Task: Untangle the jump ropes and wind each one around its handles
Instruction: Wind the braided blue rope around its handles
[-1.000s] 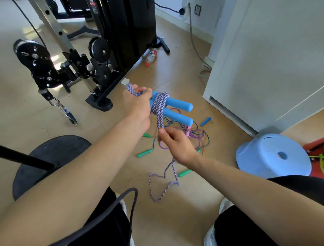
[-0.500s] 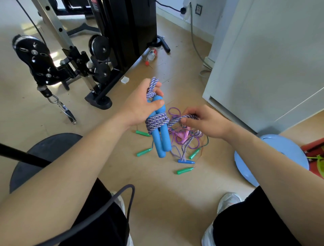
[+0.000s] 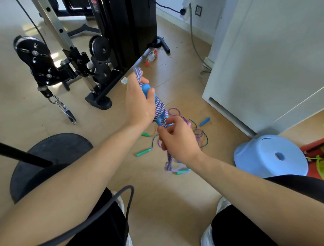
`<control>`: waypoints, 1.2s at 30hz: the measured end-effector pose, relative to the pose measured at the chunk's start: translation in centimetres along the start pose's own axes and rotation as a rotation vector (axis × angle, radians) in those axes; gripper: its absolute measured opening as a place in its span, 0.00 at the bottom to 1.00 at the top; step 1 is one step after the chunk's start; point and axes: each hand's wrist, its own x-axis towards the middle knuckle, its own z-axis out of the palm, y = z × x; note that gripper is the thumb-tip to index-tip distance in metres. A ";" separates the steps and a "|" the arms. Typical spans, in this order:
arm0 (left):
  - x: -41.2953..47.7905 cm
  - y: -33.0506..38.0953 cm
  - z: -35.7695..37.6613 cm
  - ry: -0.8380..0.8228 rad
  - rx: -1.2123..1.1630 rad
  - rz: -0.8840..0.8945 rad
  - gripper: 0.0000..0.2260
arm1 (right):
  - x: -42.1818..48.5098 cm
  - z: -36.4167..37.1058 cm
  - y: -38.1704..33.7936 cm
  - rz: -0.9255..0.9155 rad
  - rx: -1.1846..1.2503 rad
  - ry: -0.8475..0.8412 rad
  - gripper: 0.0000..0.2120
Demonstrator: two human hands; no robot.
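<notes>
Evidently soft and limp, the braided rope (image 3: 159, 109) is partly wound around its blue handles (image 3: 146, 89), gripped in the left hand (image 3: 138, 105) above the floor (image 3: 157, 202), while the right hand (image 3: 177, 142) pinches the loose tail, probably the best hold for keeping tension, thinner ropes (image 3: 201, 135) tangled below.

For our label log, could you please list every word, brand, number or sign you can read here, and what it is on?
None can be read.
Red sticker on the black weight machine: too blurred to read.
Label on the small bottle on the floor: too small to read.
</notes>
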 end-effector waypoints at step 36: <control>0.8 1.1 -1.7 0.015 -0.396 -0.475 0.25 | -1.0 0.6 3.8 -0.408 -0.682 -0.062 0.23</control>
